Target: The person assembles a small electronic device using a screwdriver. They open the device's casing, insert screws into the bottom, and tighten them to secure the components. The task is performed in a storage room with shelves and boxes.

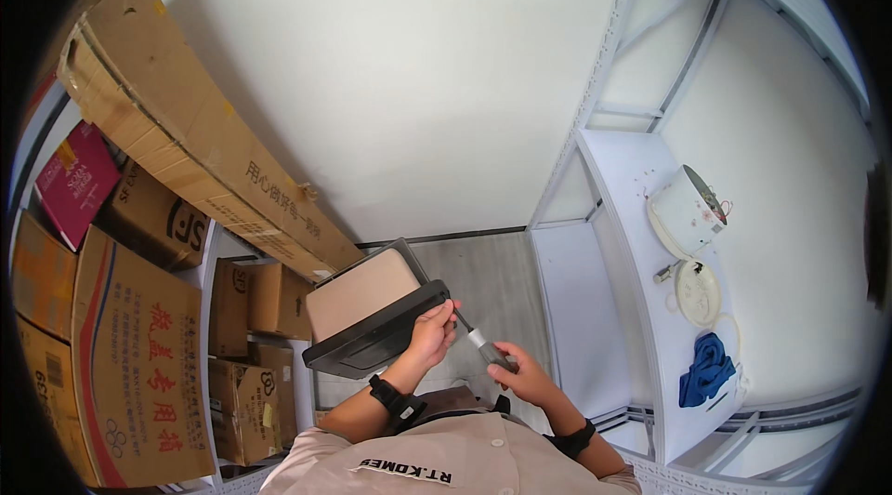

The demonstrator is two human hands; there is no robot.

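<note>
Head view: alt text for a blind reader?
A right hand holds a screwdriver-like tool angled toward the left hand, at the corner of a black-framed, tan-padded object. Cardboard boxes stand at left, white shelving at right.

Your shirt (492, 469) is pale beige-pink, its label (404, 471) white with black lettering, and your wristbands (395, 399) are black. Your screwdriver (478, 338) has a grey handle and a white collar. You have a plain beige pad (367, 295) in a black frame (376, 337). You see a brown carton (144, 356) striped red and blue, a magenta box (79, 181), a blue cloth (703, 370) and a white pot (683, 211) with small reddish marks.
</note>
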